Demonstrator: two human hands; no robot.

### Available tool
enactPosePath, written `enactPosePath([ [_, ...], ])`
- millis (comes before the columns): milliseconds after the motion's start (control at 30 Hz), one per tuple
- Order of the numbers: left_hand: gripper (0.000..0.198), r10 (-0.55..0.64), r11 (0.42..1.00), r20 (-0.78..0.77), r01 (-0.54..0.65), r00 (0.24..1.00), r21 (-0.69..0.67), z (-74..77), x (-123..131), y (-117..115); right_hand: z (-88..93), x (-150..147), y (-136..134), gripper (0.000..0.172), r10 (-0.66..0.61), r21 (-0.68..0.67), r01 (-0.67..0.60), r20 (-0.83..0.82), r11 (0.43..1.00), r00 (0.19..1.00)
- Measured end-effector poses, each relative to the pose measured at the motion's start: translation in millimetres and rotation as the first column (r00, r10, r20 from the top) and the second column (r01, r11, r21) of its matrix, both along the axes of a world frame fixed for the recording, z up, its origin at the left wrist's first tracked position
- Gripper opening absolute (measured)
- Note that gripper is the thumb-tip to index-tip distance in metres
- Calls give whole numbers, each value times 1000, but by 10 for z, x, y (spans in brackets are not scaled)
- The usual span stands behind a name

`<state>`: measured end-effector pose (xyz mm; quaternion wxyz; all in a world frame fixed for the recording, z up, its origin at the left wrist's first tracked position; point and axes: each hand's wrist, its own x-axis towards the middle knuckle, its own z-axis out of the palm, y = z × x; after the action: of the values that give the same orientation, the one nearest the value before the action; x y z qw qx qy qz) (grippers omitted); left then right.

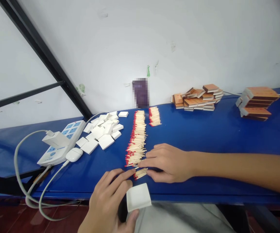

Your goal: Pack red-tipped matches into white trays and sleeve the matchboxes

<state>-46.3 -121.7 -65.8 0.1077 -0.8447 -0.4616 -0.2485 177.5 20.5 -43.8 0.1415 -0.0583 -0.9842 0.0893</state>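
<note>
Left hand (110, 194): at the near edge of the desk (215, 136); grip closed on a white tray (138, 196), held tilted with its hollow side in view; forefinger extended to the small bunch of matches.

Right hand (171, 163): reaching in from the right, thumb and forefinger at the small bunch; cannot tell whether this grip is pinched on it.

Small bunch of matches (141, 173): lying between the two hands, red heads to the left, just above the white tray.

Long row of matches (138, 139): running back from the hands toward the wall (190, 35), heads left.

Short row of matches (155, 116): beside its far end, on the right.

Heap of white trays (102, 129): left of the rows, loosely overlapping.

Pile of orange boxes (198, 98): far right of the matches, near the wall.

Stack of orange boxes (258, 101): farther right.

Power strip (74, 129): left, with a white plug adapter (57, 139) in it.
</note>
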Motion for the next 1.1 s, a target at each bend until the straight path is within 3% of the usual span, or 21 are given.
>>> enactPosePath([
  [567, 32, 7, 1000, 24, -8, 1000, 20, -48, -23, -6, 16, -22, -2, 31, -8, -9, 8, 15, 1000, 1000],
  [1100, 34, -10, 999, -40, 11, 999, 30, 65, 12, -9, 25, -20, -15, 29, -28, 6, 28, 44, 1000, 999],
])
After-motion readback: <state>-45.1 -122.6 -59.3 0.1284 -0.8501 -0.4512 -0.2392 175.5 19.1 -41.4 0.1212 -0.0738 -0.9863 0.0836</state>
